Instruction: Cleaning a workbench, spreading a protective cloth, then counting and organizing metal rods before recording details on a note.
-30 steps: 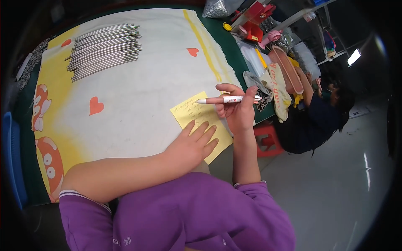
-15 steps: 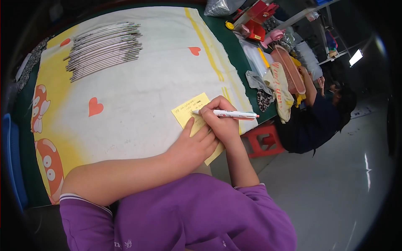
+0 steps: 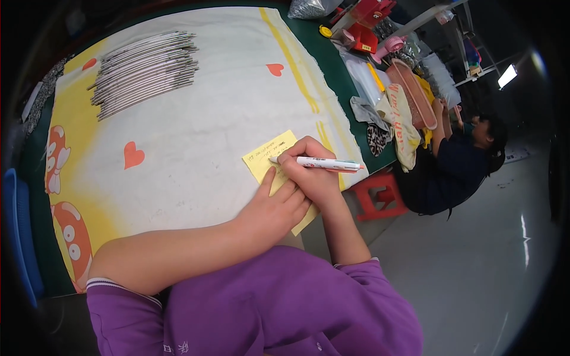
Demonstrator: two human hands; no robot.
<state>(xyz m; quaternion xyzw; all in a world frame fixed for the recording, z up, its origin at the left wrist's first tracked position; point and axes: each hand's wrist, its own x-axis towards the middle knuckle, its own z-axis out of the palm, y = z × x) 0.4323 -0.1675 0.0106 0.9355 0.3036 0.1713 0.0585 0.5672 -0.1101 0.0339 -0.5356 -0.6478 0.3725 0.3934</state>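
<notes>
A white pen (image 3: 326,164) with printed marks is gripped in my right hand (image 3: 317,183), its tip resting on a yellow paper slip (image 3: 259,162) that bears handwriting. My left hand (image 3: 273,207) lies flat with fingers stretched out over the lower part of the slip, pressing it against the cloth. The two hands touch, my left fingers partly under the right hand's edge. Beneath the slip spreads a white and yellow cloth (image 3: 208,136) with red hearts. Farther off to the left, several thin metal rods (image 3: 145,74) lie side by side in a bundle.
At the far right of the green table (image 3: 332,83) are a pink tray (image 3: 409,95), crumpled cloths (image 3: 396,127), red boxes (image 3: 362,38) and a small pink fan (image 3: 392,44). A co-worker (image 3: 457,166) sits there beside a red stool (image 3: 378,199). A blue basket (image 3: 24,237) stands at the left edge.
The pen and my right hand have shifted slightly left over the slip. My left hand stays put. The co-worker's arms and head have moved a little.
</notes>
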